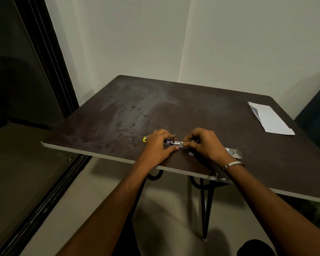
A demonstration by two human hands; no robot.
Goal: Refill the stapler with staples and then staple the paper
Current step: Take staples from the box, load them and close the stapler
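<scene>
The stapler (172, 142) lies opened flat near the table's front edge, its metal staple channel showing between my hands. My left hand (158, 145) presses down on its left part, covering most of it; a yellow bit (145, 139) sticks out past my fingers. My right hand (203, 144) pinches a small strip of staples (183, 143) at the channel's right end. A staple box (234, 152) lies just right of my right wrist. The folded white paper (271, 119) rests at the table's far right.
The dark brown table (137, 108) stands in a corner of pale walls, with black metal legs (206, 209) beneath. A dark glass sliding door (26, 89) runs along the left. A dark chair (316, 115) sits beyond the table's right edge.
</scene>
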